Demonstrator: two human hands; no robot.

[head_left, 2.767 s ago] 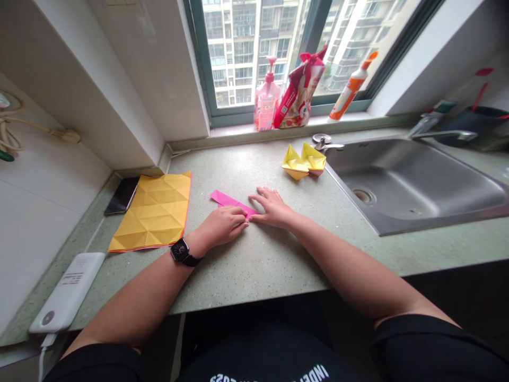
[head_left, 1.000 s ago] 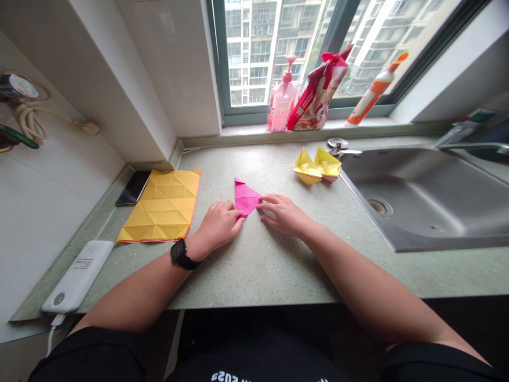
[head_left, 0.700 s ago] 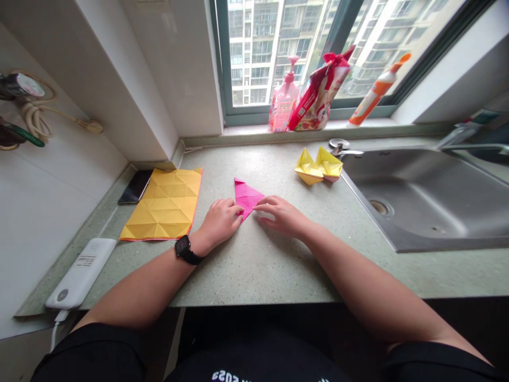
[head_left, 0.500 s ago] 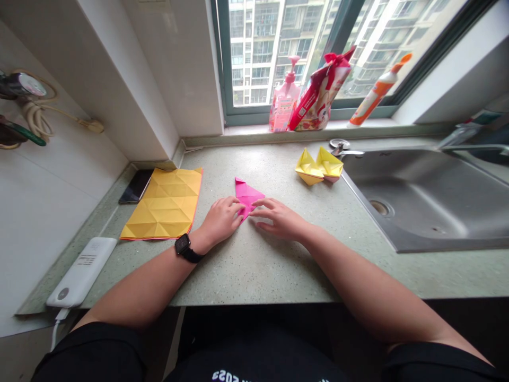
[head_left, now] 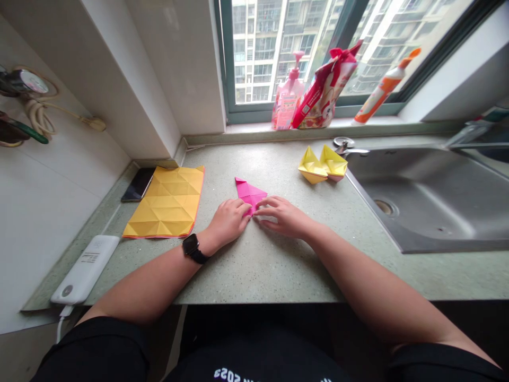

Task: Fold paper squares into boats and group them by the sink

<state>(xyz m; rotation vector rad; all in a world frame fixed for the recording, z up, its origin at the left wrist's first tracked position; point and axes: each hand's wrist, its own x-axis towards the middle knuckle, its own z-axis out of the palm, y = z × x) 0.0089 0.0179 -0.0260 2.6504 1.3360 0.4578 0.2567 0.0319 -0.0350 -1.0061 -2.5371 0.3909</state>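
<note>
Pink folded paper (head_left: 249,191) is lain on the tabletop (head_left: 254,265) between a creased yellow sheet (head_left: 169,201) and folded yellow paper figures (head_left: 323,165). Its near tip is pinned by both hands, fingertips together: right hand (head_left: 283,216) flat, left hand (head_left: 229,220) curled, pinch not discernible. A crease is judged to be in pressing; firm pressure along aligned edges is called for.
</note>
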